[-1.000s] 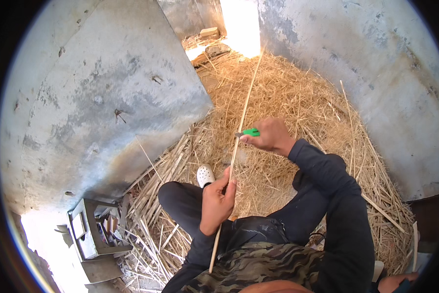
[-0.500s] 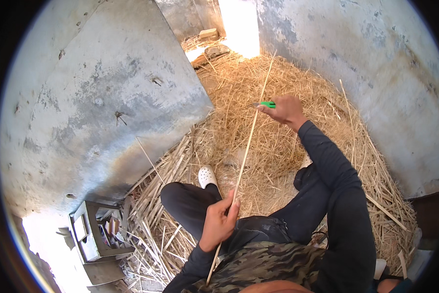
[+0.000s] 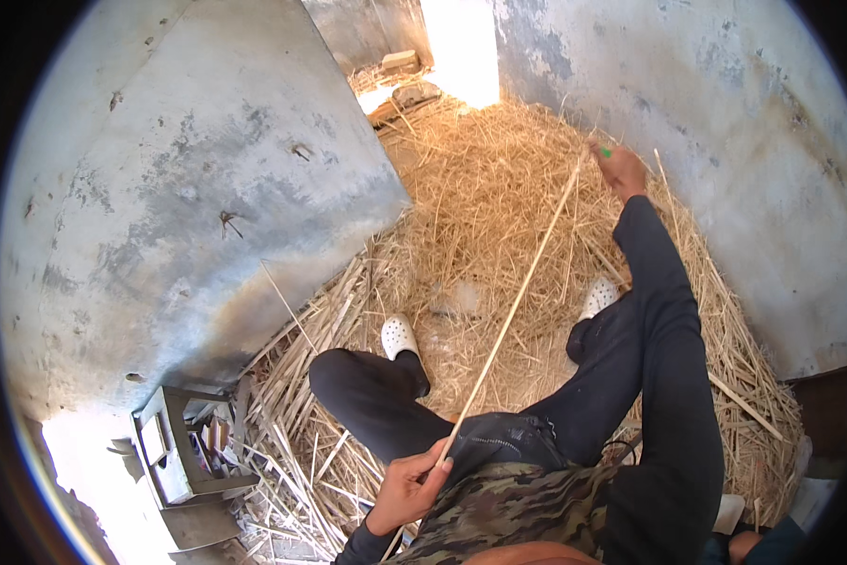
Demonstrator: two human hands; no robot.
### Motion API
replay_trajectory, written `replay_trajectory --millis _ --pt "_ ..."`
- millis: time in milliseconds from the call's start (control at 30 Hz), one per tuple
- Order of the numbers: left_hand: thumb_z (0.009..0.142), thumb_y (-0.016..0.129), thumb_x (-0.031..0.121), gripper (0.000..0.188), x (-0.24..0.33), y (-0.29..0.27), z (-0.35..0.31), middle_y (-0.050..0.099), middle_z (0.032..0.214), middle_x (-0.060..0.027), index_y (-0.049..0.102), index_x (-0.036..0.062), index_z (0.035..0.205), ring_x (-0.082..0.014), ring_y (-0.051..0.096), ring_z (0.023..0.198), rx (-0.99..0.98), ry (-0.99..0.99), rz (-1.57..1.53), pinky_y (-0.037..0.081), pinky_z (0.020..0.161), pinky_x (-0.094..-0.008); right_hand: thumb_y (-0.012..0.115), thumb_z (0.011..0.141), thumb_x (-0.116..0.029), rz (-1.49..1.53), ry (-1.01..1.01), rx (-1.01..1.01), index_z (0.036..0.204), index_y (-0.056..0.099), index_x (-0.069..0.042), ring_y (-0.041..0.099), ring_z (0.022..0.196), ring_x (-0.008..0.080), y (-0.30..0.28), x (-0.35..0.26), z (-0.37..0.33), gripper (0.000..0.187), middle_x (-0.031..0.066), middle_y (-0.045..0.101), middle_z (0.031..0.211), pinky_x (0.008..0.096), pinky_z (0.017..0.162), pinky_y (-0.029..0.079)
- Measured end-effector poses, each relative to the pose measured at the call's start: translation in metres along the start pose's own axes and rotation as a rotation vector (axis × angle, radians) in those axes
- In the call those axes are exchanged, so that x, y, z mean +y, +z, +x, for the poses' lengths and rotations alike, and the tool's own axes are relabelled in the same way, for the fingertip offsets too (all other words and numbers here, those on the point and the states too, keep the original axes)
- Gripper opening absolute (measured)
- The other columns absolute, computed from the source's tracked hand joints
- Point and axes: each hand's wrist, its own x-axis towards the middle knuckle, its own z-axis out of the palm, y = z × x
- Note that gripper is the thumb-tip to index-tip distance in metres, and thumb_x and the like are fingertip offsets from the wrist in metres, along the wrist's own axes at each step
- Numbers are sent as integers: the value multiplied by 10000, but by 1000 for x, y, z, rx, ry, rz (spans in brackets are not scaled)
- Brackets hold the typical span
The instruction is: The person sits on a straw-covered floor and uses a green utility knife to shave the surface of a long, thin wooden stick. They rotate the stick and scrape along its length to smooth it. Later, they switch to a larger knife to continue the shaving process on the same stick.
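A long, thin pale strip, seemingly split bamboo (image 3: 517,306), slants from my lap up toward the right wall. Near its lower end my left hand (image 3: 412,485) pinches it between thumb and fingers, close to my waist. Far out at the upper end, my right arm is stretched and my right hand (image 3: 623,171) is closed around a green-handled knife (image 3: 606,153). Only a bit of green shows; the blade cannot be made out. The knife is at the strip's far part, where hand and strip meet.
Fine shavings (image 3: 480,198) cover the floor ahead. Bundles of split strips (image 3: 301,452) lie at the left, more along the right wall (image 3: 715,169). A small wooden cabinet (image 3: 174,447) stands at lower left. At the lower right edge, part of another person (image 3: 745,544) shows.
My right hand with the knife has moved outward and to the right along the strip. The strip's upper end has swung right, and my left hand has drawn lower toward my body.
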Motion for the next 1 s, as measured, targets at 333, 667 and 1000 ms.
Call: replay_trajectory --millis 333,667,1000 --pt "972 565 176 347 -14 7 62 460 634 68 589 -3 1268 -11 384 560 162 -60 -173 325 496 -196 348 807 -850 183 -141 -262 474 360 -151 263 398 106 -30 -47 -49 775 -49 312 467 311 392 175" --pt "989 528 126 357 25 27 126 385 642 96 544 14 1328 9 332 558 106 69 -498 259 494 -180 541 733 -808 388 -870 -112 490 487 -122 423 349 188 -71 -181 -164 730 29 415 400 350 373 335" --pt "980 545 121 332 20 27 104 372 668 100 570 -55 1261 4 302 603 205 77 -330 242 510 -187 373 803 -840 277 -632 -245 449 452 -152 353 328 117 -51 -184 -132 778 -22 357 391 312 333 259"
